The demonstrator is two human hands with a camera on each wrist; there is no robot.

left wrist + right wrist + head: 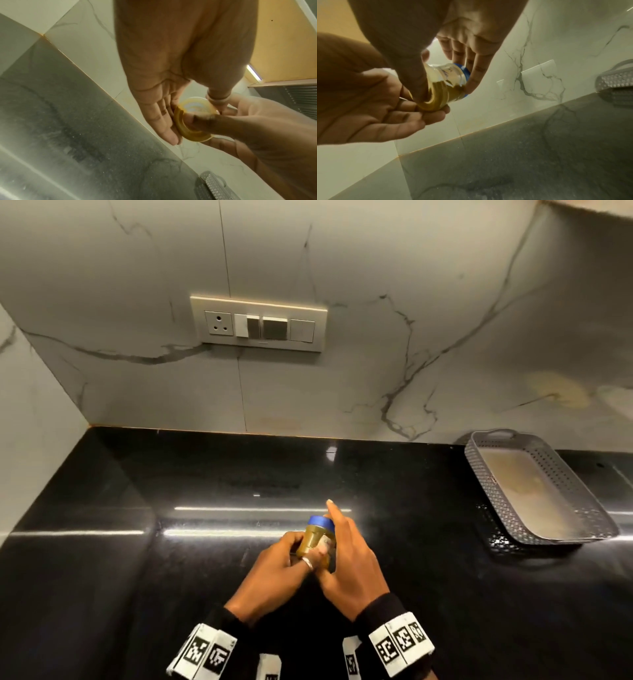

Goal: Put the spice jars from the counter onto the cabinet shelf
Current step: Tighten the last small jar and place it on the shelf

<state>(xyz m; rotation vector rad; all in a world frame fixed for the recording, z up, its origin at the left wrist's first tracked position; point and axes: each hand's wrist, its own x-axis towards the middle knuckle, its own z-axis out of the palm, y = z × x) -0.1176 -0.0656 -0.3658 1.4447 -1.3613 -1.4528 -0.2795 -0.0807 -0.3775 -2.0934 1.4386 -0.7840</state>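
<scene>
A small clear spice jar point(315, 539) with a blue lid point(321, 523) and yellow-brown powder is held tilted above the black counter point(191, 570), between both hands. My left hand point(298, 553) grips its lower part, the ringed thumb over the side and the fingers point(412, 116) curled under the base. My right hand point(337, 542) holds it from the right: the thumb point(223, 123) lies across the jar's base point(193, 106), and fingers rest by the lid point(465, 70). The index finger points straight ahead. No cabinet shelf shows.
A grey perforated basket point(486, 470) sits at the counter's back right, with nothing in it. A switch and socket panel point(258, 325) is on the marble wall behind. The counter meets a side wall at the left.
</scene>
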